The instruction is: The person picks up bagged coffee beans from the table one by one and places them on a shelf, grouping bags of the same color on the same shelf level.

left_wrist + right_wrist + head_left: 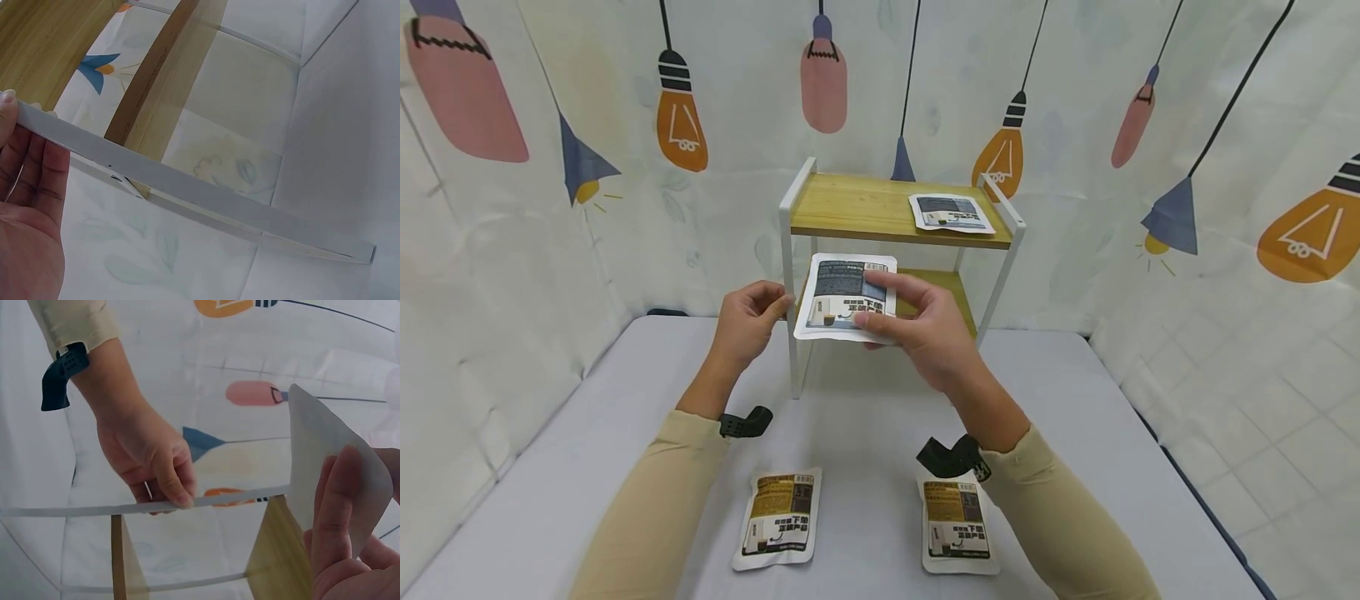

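My left hand (748, 321) grips the white front left leg of a small two-tier shelf (865, 204), thumb on one side and fingers on the other; in the left wrist view the leg (187, 185) runs past that hand (31, 231). My right hand (928, 329) pinches a white pouch (842, 312) with a dark blue printed label, held up in front of the lower tier. The right wrist view shows the plain white back of this pouch (319, 437) against my right fingers (337, 512). A similar pouch (951, 213) lies on the right of the top board.
Two pouches with brown and gold labels lie on the white table (857, 517): one pouch (777, 517) near the left forearm, another pouch (957, 525) under the right wrist. The lower wooden tier (951, 292) is partly hidden by the held pouch. Printed curtains (737, 225) surround the table.
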`<state>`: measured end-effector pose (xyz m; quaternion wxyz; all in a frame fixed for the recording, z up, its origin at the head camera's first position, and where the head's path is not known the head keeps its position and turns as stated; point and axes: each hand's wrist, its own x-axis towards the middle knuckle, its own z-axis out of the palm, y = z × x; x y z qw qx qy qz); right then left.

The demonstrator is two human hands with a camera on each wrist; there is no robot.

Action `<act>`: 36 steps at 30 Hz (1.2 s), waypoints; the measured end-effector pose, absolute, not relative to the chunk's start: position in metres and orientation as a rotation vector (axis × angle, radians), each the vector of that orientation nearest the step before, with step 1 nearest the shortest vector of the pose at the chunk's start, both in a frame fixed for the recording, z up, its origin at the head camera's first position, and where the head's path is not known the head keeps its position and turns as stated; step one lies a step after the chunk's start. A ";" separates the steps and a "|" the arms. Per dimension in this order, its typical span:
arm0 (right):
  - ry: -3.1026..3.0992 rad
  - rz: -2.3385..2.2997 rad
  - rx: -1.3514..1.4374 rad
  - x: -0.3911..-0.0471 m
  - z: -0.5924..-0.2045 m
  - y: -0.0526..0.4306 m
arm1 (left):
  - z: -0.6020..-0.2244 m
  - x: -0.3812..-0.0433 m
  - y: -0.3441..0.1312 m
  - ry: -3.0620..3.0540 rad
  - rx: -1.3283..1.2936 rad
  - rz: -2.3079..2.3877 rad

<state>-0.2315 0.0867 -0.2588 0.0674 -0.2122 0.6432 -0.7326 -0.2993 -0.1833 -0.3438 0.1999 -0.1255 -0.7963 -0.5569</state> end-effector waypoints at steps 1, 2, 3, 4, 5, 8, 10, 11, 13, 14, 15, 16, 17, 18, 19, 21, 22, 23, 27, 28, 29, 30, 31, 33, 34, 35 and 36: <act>1.940 -2.212 -0.638 -0.232 -0.257 0.086 | -0.347 -0.303 -0.185 -2.228 -0.344 -1.558; 1.944 -2.215 -0.636 -0.233 -0.256 0.086 | -0.349 -0.305 -0.186 -2.227 -0.341 -1.561; 1.954 -2.216 -0.632 -0.233 -0.255 0.086 | -0.350 -0.306 -0.187 -2.225 -0.341 -1.562; 1.972 -2.214 -0.630 -0.234 -0.253 0.085 | -0.351 -0.306 -0.187 -2.224 -0.340 -1.560; 1.983 -2.215 -0.631 -0.235 -0.252 0.085 | -0.352 -0.307 -0.188 -2.223 -0.340 -1.553; 1.984 -2.230 -0.630 -0.237 -0.249 0.083 | -0.352 -0.307 -0.188 -2.217 -0.336 -1.548; 1.978 -2.241 -0.630 -0.239 -0.247 0.083 | -0.353 -0.307 -0.188 -2.220 -0.335 -1.545; 1.972 -2.246 -0.628 -0.240 -0.247 0.083 | -0.353 -0.307 -0.188 -2.221 -0.335 -1.545; 1.982 -2.244 -0.611 -0.242 -0.245 0.083 | -0.353 -0.307 -0.188 -2.224 -0.338 -1.548; 1.992 -2.240 -0.605 -0.243 -0.244 0.083 | -0.353 -0.307 -0.189 -2.228 -0.342 -1.547; 2.001 -2.236 -0.597 -0.244 -0.244 0.082 | -0.353 -0.307 -0.189 -2.230 -0.343 -1.548; 2.008 -2.232 -0.593 -0.245 -0.243 0.082 | -0.354 -0.307 -0.189 -2.232 -0.341 -1.547; 2.014 -2.229 -0.592 -0.246 -0.242 0.082 | -0.354 -0.307 -0.189 -2.233 -0.339 -1.548; 2.017 -2.227 -0.593 -0.248 -0.241 0.082 | -0.354 -0.308 -0.189 -2.234 -0.336 -1.549; 2.015 -2.227 -0.597 -0.249 -0.241 0.081 | -0.354 -0.308 -0.189 -2.234 -0.330 -1.552; 2.009 -2.232 -0.610 -0.252 -0.240 0.081 | -0.354 -0.308 -0.189 -2.230 -0.320 -1.559; 2.006 -2.234 -0.616 -0.253 -0.239 0.080 | -0.354 -0.308 -0.189 -2.229 -0.319 -1.562; 2.003 -2.237 -0.618 -0.254 -0.239 0.080 | -0.354 -0.308 -0.189 -2.227 -0.319 -1.567; 1.982 -2.257 -0.617 -0.258 -0.236 0.078 | -0.354 -0.308 -0.189 -2.228 -0.316 -1.585; 1.973 -2.261 -0.615 -0.258 -0.235 0.078 | -0.354 -0.308 -0.189 -2.233 -0.316 -1.584; 1.966 -2.265 -0.615 -0.259 -0.234 0.078 | -0.354 -0.308 -0.189 -2.237 -0.312 -1.585; 1.960 -2.267 -0.618 -0.259 -0.233 0.077 | -0.354 -0.308 -0.189 -2.240 -0.310 -1.586; 1.951 -2.269 -0.621 -0.259 -0.232 0.077 | -0.354 -0.308 -0.189 -2.239 -0.304 -1.589; 1.938 -2.266 -0.629 -0.260 -0.230 0.077 | -0.354 -0.308 -0.189 -2.247 -0.301 -1.583; 1.933 -2.265 -0.631 -0.260 -0.229 0.076 | -0.353 -0.308 -0.189 -2.248 -0.299 -1.581; 1.930 -2.261 -0.632 -0.260 -0.228 0.076 | -0.353 -0.307 -0.189 -2.247 -0.296 -1.581; 1.927 -2.257 -0.633 -0.260 -0.227 0.076 | -0.353 -0.307 -0.189 -2.248 -0.294 -1.577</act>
